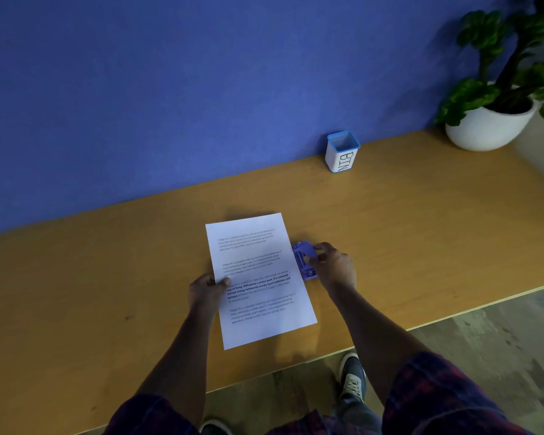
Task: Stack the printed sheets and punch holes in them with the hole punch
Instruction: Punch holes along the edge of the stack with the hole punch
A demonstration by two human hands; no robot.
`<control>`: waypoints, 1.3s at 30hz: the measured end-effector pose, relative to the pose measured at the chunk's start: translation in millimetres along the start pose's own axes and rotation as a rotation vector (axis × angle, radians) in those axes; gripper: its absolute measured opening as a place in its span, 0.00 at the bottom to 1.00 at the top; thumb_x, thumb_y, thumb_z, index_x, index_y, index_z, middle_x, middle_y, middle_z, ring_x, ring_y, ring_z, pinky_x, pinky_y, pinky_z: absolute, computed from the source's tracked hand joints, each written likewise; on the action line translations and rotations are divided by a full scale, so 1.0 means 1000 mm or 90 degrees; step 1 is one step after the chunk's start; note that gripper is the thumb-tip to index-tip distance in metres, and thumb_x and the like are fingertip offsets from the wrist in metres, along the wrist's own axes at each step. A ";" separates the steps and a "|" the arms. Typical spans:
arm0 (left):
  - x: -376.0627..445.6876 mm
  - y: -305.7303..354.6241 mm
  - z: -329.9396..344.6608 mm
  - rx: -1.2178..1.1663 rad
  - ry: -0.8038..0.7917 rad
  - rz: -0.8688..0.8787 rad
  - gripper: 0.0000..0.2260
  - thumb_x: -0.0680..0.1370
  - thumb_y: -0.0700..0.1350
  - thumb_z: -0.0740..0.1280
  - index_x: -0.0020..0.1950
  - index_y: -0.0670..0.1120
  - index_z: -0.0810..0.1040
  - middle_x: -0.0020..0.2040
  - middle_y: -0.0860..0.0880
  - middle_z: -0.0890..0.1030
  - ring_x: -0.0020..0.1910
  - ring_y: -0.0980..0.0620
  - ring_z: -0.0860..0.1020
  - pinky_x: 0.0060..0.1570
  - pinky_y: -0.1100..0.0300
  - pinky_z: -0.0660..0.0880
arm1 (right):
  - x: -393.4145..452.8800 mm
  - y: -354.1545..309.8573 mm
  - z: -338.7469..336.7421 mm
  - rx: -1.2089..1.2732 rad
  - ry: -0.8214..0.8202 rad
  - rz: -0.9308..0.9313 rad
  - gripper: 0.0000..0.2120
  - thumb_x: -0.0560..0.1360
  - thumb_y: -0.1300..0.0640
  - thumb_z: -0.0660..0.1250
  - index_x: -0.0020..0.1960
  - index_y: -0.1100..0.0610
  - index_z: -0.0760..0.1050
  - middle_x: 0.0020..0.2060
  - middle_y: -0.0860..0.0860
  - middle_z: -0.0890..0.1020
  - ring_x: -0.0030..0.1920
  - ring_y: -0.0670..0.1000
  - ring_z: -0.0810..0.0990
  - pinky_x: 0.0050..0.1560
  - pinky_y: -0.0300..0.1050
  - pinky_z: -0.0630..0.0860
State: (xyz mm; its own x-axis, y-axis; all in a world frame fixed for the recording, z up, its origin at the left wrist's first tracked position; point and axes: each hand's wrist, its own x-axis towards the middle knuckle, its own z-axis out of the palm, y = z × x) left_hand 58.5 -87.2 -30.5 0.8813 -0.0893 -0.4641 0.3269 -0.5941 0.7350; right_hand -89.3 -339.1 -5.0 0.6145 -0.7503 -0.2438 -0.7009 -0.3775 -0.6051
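white printed sheets (258, 279) lie on the wooden table (421, 221); left hand (206, 293) pinches their left edge to steady them, right hand (335, 266) grips the small purple hole punch (303, 260) touching their right edge.

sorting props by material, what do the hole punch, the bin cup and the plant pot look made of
Hole punch: purple body, likely plastic, with small metal-looking fittings on top; the dim light leaves it open.
Bin cup: white walls with a blue rim and hand-lettered "BIN"; plastic or card, hard to tell.
Plant pot: smooth white rounded shell, looks like glazed ceramic, possibly plastic.
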 end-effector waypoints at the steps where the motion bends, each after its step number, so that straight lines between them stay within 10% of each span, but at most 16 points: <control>1: -0.001 0.001 0.001 0.003 -0.001 0.000 0.06 0.73 0.46 0.78 0.42 0.47 0.83 0.43 0.50 0.85 0.45 0.46 0.84 0.50 0.45 0.83 | 0.001 0.000 0.000 0.000 -0.005 0.001 0.18 0.75 0.44 0.70 0.64 0.45 0.77 0.50 0.48 0.88 0.50 0.57 0.85 0.45 0.50 0.82; 30: -0.009 0.013 0.022 0.051 0.051 -0.035 0.06 0.76 0.44 0.74 0.50 0.43 0.84 0.44 0.48 0.84 0.41 0.46 0.82 0.40 0.60 0.75 | -0.002 -0.009 0.015 -0.056 -0.018 -0.015 0.18 0.77 0.49 0.64 0.65 0.38 0.79 0.41 0.51 0.86 0.41 0.57 0.84 0.35 0.43 0.75; 39: -0.005 0.013 0.022 0.148 0.086 -0.011 0.09 0.73 0.45 0.77 0.37 0.43 0.81 0.36 0.47 0.83 0.37 0.43 0.83 0.41 0.50 0.83 | 0.003 -0.016 0.004 -0.073 -0.048 0.008 0.17 0.74 0.49 0.65 0.61 0.39 0.82 0.42 0.49 0.86 0.41 0.54 0.84 0.34 0.42 0.72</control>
State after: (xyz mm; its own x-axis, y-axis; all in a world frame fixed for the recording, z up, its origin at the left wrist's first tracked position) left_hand 50.5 -111.9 -29.8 0.9188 0.0198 -0.3941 0.2684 -0.7635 0.5874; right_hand -75.1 -332.9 0.3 0.6275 -0.7144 -0.3095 -0.7430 -0.4307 -0.5122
